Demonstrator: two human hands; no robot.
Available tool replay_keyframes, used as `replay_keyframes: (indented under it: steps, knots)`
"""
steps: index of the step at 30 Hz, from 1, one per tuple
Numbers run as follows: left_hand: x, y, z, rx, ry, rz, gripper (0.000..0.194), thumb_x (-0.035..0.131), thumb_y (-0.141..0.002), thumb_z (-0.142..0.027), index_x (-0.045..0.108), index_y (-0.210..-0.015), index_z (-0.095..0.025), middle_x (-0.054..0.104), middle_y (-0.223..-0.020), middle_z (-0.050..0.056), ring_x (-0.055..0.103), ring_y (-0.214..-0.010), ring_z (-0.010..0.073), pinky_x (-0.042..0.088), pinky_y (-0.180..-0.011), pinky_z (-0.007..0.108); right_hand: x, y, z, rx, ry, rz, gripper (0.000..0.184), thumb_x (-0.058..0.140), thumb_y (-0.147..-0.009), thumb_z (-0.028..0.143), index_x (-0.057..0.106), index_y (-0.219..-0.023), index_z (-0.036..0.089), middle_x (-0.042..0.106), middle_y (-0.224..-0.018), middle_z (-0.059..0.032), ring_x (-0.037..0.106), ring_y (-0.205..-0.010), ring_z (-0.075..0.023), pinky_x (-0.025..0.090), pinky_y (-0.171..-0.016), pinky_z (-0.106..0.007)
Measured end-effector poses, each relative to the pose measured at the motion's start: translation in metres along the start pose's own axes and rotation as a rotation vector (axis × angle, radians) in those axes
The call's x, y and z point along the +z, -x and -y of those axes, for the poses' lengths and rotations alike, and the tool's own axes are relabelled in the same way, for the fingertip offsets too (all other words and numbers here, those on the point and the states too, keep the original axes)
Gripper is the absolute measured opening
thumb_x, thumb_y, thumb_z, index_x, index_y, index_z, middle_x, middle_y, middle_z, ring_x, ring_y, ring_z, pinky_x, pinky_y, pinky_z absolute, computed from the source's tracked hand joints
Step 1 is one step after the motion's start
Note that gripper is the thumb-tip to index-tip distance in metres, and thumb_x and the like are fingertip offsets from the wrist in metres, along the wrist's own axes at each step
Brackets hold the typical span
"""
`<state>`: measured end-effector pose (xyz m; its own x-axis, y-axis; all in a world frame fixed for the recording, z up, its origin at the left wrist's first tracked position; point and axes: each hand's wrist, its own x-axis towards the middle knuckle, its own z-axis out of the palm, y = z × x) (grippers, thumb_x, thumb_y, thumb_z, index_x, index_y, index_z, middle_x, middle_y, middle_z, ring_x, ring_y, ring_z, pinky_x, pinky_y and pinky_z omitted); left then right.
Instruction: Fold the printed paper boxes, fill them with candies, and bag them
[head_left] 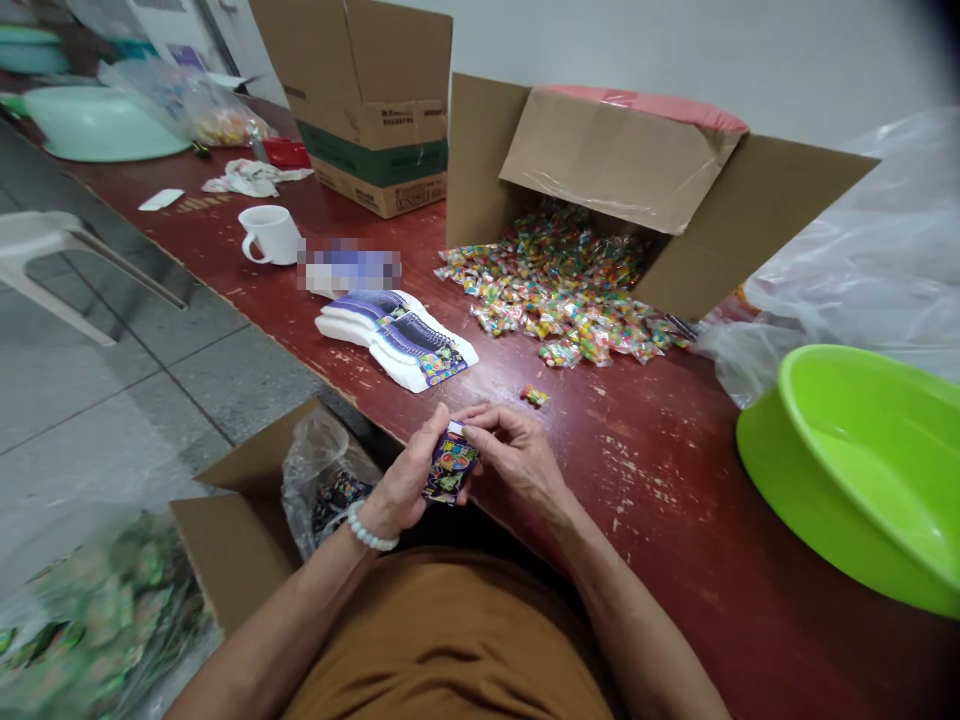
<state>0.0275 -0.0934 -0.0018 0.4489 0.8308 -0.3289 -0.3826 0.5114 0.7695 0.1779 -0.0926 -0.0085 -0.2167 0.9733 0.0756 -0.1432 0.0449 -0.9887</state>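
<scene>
Left hand (409,478) is curled round the pack (451,468) by the desk (581,450) edge, right hand (519,452) pinching its white flap (455,428), so I'd say it's the flap step and the next move calls for a light touch.

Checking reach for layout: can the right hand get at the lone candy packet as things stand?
Likely yes: the lone candy packet lies just beyond the right hand, with nothing visible between them. That hand is at the small purple box, so would probably have to leave it first.
</scene>
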Motion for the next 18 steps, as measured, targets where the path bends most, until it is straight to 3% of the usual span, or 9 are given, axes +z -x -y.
replay_keyframes:
  steps: [2,4,6,9,14,18]
  knots:
    - [-0.002,-0.001,-0.002,-0.045,0.074,0.005,0.049,0.048,-0.094,-0.048,0.06,-0.13,-0.017,0.07,-0.076,0.006,0.062,-0.048,0.0152,0.049,-0.038,0.024,-0.002,0.004,-0.001,-0.132,0.23,0.03,0.022,0.061,-0.091,0.042,0.068,-0.086,0.021,0.071,-0.102,-0.0054,0.063,-0.07,-0.0147,0.052,-0.068,-0.031]
    - [-0.003,-0.002,-0.004,-0.054,0.16,-0.02,0.038,0.052,-0.093,-0.035,0.065,-0.123,-0.015,0.072,-0.087,0.008,0.066,-0.057,0.0155,0.052,-0.043,0.024,-0.002,0.01,-0.004,-0.274,0.475,0.028,0.023,0.066,-0.087,0.043,0.067,-0.097,0.022,0.07,-0.102,-0.0067,0.064,-0.091,-0.0217,0.05,-0.085,-0.038]
    - [-0.004,-0.004,-0.004,-0.04,0.214,-0.061,0.033,0.054,-0.092,-0.03,0.067,-0.117,-0.015,0.072,-0.092,0.008,0.067,-0.061,0.0143,0.054,-0.049,0.023,0.001,0.014,-0.008,-0.367,0.688,0.031,0.05,0.078,-0.075,0.045,0.061,-0.115,0.022,0.067,-0.115,-0.0108,0.059,-0.108,-0.0282,0.046,-0.094,-0.044]
    - [-0.008,-0.005,-0.005,0.03,0.177,-0.13,0.035,0.059,-0.089,-0.034,0.067,-0.118,-0.018,0.073,-0.093,0.005,0.066,-0.062,0.0135,0.053,-0.052,0.023,0.012,0.013,-0.012,-0.376,0.913,0.059,0.082,0.083,-0.064,0.043,0.047,-0.134,0.018,0.053,-0.136,-0.0183,0.049,-0.123,-0.0354,0.041,-0.1,-0.051]
    - [-0.021,-0.001,-0.017,0.255,0.013,-0.259,0.041,0.065,-0.085,-0.045,0.068,-0.112,-0.015,0.073,-0.102,0.005,0.069,-0.086,0.0168,0.054,-0.078,0.026,0.045,-0.011,-0.019,-0.336,0.949,0.088,0.073,0.075,-0.065,0.027,0.046,-0.132,0.017,0.053,-0.132,-0.0165,0.05,-0.119,-0.0342,0.042,-0.1,-0.051]
    - [-0.062,0.021,-0.022,0.23,-0.223,-0.401,0.056,0.051,-0.089,-0.062,0.059,-0.126,-0.02,0.071,-0.082,0.003,0.065,-0.06,0.0159,0.051,-0.056,0.027,0.053,-0.022,-0.028,-0.353,0.888,0.205,0.096,0.083,-0.062,0.04,0.034,-0.142,0.02,0.034,-0.15,-0.0186,0.038,-0.133,-0.0382,0.042,-0.101,-0.057]
